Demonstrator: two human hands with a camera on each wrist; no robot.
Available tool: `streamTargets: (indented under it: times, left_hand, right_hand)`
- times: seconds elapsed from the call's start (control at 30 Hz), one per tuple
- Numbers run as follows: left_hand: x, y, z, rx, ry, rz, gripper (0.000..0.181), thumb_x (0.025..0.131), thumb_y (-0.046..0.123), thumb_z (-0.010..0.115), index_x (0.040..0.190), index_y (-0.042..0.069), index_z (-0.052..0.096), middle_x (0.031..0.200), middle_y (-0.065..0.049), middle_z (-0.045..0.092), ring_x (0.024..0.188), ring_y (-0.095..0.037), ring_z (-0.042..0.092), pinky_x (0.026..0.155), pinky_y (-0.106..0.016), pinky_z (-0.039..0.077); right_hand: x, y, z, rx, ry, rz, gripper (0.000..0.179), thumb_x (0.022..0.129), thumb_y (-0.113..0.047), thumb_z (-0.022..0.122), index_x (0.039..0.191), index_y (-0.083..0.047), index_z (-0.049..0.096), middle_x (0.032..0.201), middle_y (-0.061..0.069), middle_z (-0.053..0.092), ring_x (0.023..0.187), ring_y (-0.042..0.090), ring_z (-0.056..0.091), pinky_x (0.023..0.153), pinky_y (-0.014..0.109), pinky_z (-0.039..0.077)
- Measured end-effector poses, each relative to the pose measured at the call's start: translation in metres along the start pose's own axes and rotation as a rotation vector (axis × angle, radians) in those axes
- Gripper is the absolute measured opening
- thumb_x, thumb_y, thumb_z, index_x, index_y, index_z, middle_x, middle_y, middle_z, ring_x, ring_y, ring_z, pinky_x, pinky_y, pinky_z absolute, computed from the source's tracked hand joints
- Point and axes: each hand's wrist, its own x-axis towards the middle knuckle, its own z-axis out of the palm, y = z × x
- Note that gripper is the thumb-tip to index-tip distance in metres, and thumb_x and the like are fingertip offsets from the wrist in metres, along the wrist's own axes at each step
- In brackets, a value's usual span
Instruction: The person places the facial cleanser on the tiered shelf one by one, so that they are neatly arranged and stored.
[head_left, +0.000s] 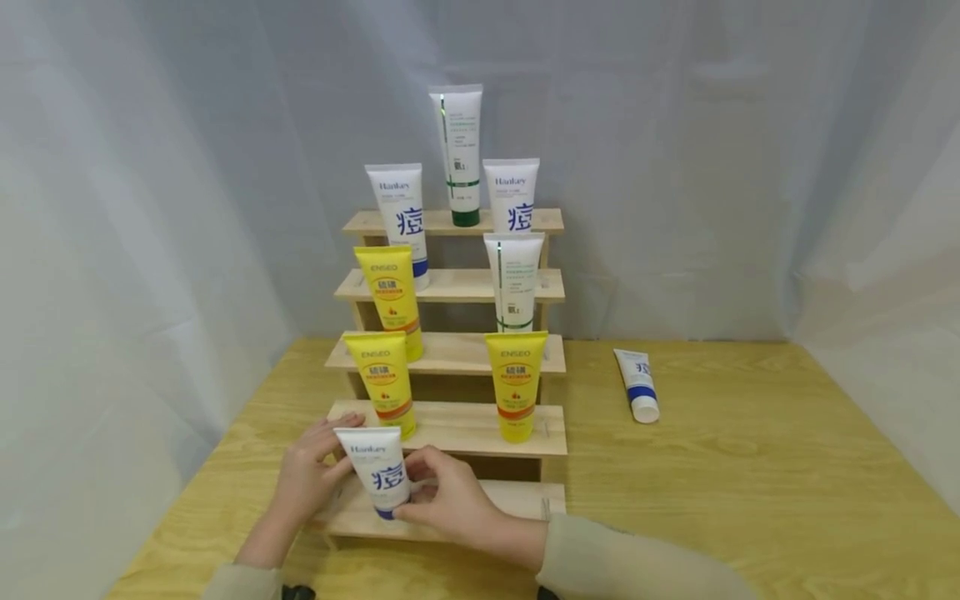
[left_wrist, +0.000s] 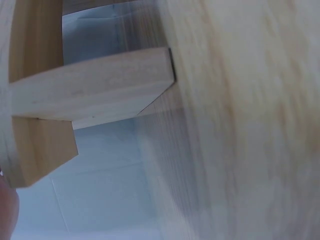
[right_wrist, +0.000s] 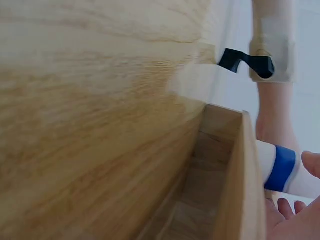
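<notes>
A white squeeze tube with blue lettering stands cap-down over the lowest step at the left. My right hand pinches it low down, near the blue band, which also shows in the right wrist view as a blue band. To the left of the tube, my left hand lies by the rack's left side, its fingers stretched toward the second step and its thumb close to the tube. Whether that thumb touches the tube I cannot tell. The stepped wooden rack carries several other tubes. Just above the held one is a yellow tube.
Another yellow tube stands on the same step at the right. Higher up are white-and-green tubes and more blue-lettered ones. One blue-lettered tube lies on the wooden table right of the rack. Pale curtains hang around.
</notes>
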Motion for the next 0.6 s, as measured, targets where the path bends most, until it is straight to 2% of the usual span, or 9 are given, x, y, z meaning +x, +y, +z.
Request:
streamTargets:
  times: [0.07,0.17,0.37,0.6]
  left_hand:
    - [0.0,0.0,0.001,-0.002,0.0,-0.004,0.031,0.058,0.01,0.075,0.086,0.001,0.066,0.1,-0.013,0.064,0.091,-0.03,0.06,0.096,-0.026,0.032]
    - [-0.001,0.0,0.001,-0.004,0.004,0.0,0.031,0.058,0.01,0.074,0.086,0.001,0.066,0.1,-0.013,0.064,0.09,-0.03,0.06,0.097,-0.024,0.031]
    - [0.0,0.003,0.001,-0.012,-0.007,-0.017,0.031,0.058,0.007,0.075,0.087,0.001,0.066,0.101,-0.014,0.063,0.092,-0.031,0.059,0.098,-0.017,0.024]
    - [0.0,0.004,0.001,-0.012,-0.016,-0.034,0.031,0.058,0.005,0.076,0.087,0.0,0.066,0.102,-0.014,0.063,0.093,-0.031,0.059,0.099,-0.016,0.023]
  right_hand:
    - [-0.003,-0.003,-0.006,-0.016,-0.004,0.01,0.037,0.069,-0.008,0.075,0.1,-0.009,0.054,0.098,-0.003,0.059,0.092,0.009,0.056,0.077,0.022,0.046]
    - [-0.008,-0.008,-0.015,-0.03,-0.012,0.03,0.038,0.071,-0.011,0.075,0.104,-0.009,0.056,0.101,-0.001,0.06,0.095,0.01,0.055,0.08,0.023,0.045]
    - [-0.021,-0.014,-0.037,0.02,-0.031,0.052,0.038,0.076,-0.01,0.07,0.111,-0.007,0.056,0.109,0.004,0.059,0.103,0.019,0.054,0.086,0.022,0.042]
    - [-0.041,-0.019,-0.067,0.0,0.017,-0.014,0.039,0.077,-0.009,0.069,0.111,0.001,0.054,0.11,0.01,0.058,0.104,0.026,0.053,0.087,0.028,0.042]
